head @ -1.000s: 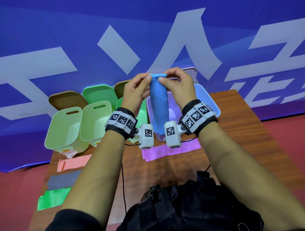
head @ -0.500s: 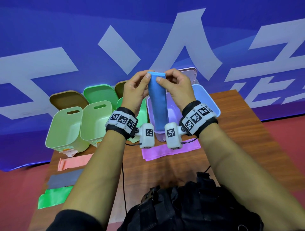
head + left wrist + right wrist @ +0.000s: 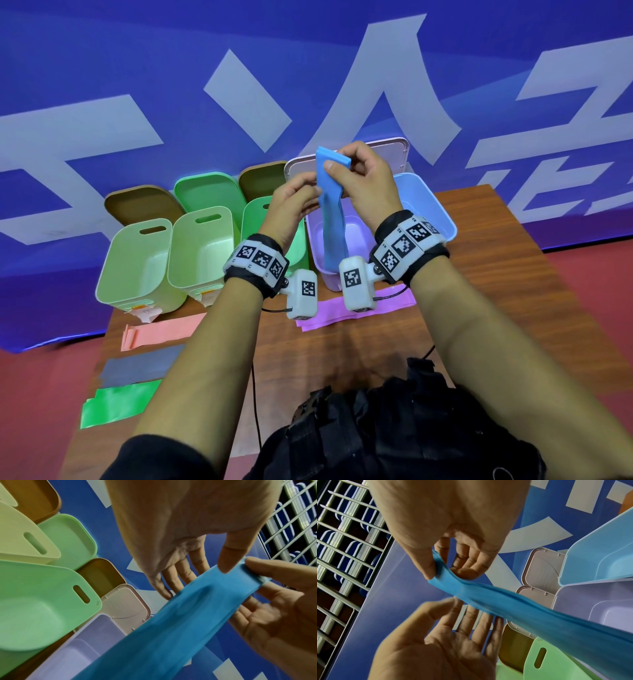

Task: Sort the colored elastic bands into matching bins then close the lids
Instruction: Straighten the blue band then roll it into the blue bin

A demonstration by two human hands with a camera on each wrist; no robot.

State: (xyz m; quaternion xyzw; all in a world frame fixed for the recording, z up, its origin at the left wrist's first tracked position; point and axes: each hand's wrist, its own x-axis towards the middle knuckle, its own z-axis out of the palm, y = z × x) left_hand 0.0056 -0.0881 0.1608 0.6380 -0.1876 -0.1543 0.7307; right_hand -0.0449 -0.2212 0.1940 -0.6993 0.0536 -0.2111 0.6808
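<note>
At the near left corner of the brown wooden tabletop (image 3: 479, 274) lie a flat bright green elastic band (image 3: 116, 402), a grey band (image 3: 137, 366) and a pink band (image 3: 161, 330); a purple band (image 3: 342, 310) lies mid-table. Above it, the right hand (image 3: 366, 181) pinches the top of a long blue elastic band (image 3: 330, 219) between thumb and fingers, while the left hand (image 3: 294, 198), fingers straight and relaxed, touches the band's side. The band hangs over the open lilac plastic bin (image 3: 317, 236), beside the light blue bin (image 3: 435, 212) toward the far right edge.

A staged exhibition or demo space: a printed blue banner (image 3: 137, 85) backs the wooden table (image 3: 496, 274).
</note>
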